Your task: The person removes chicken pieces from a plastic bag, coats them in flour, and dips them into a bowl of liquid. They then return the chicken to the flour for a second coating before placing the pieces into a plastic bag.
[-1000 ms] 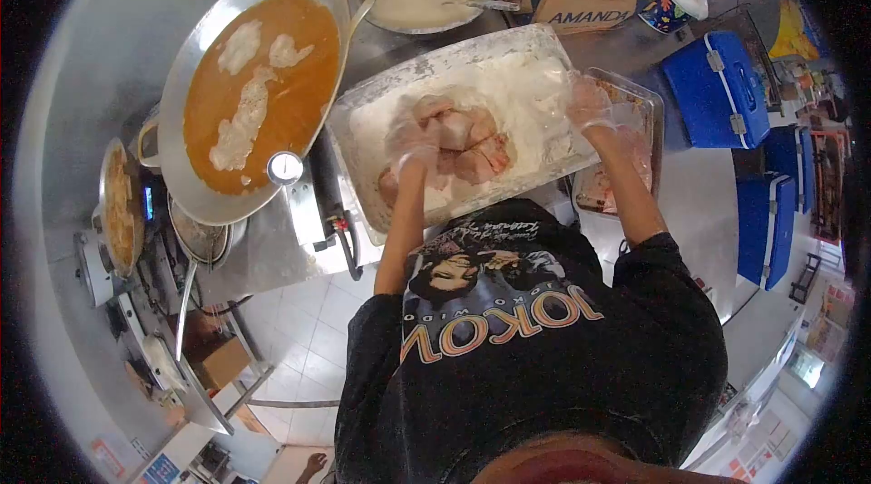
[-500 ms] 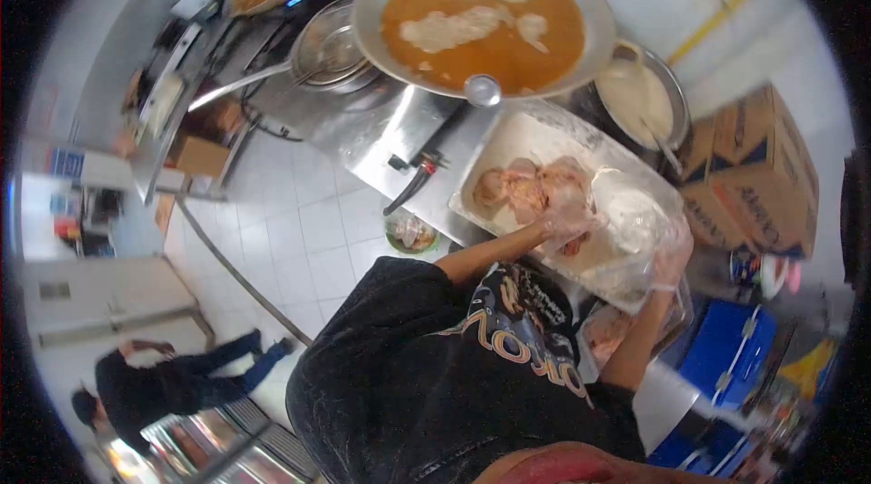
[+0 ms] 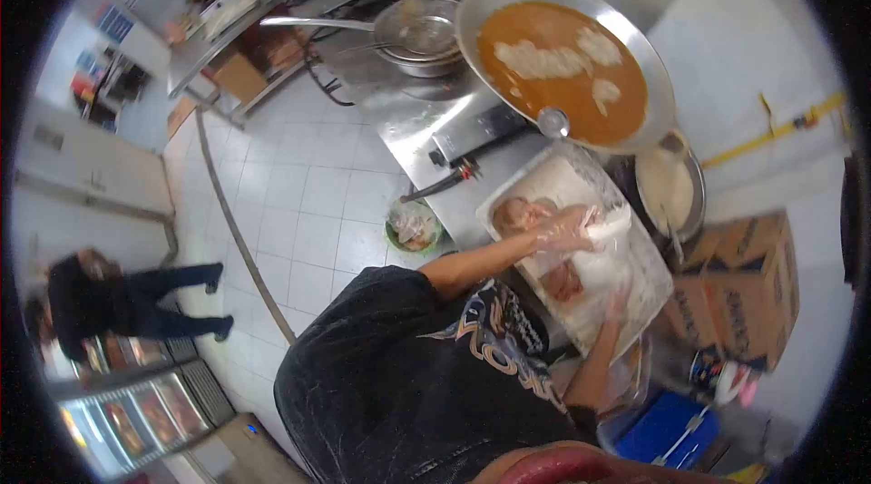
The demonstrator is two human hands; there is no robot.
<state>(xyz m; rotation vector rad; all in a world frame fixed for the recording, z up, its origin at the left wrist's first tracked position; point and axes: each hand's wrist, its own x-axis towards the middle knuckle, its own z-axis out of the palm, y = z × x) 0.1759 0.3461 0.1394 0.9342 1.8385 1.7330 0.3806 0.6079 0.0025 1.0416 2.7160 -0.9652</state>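
Note:
Both my hands wear thin clear plastic gloves and are inside a metal tray (image 3: 508, 177) of white flour (image 3: 553, 180). My left hand (image 3: 564, 232) is over raw chicken pieces (image 3: 519, 212), its fingers against a thickly flour-coated piece (image 3: 610, 227); the hold is partly hidden by the glove. My right hand (image 3: 620, 300) is low in the flour at the tray's right side. Its fingers are blurred, and I see nothing held in it. Another raw chicken piece (image 3: 562, 281) lies between my hands, near the tray's front edge.
Behind the tray stands a wide pan (image 3: 667, 76) of orange-brown liquid with pale pieces. A pot (image 3: 667, 189) of pale batter, a cardboard box (image 3: 739, 293) and a blue container (image 3: 667, 430) are at the right. Strainers (image 3: 417, 30) sit left. Another person (image 3: 86, 303) stands across the floor.
My view has turned, shifting the scene. My left hand has moved onto the flour-coated piece. My right hand has come from the tray's right rim into the flour. The other person's posture has changed.

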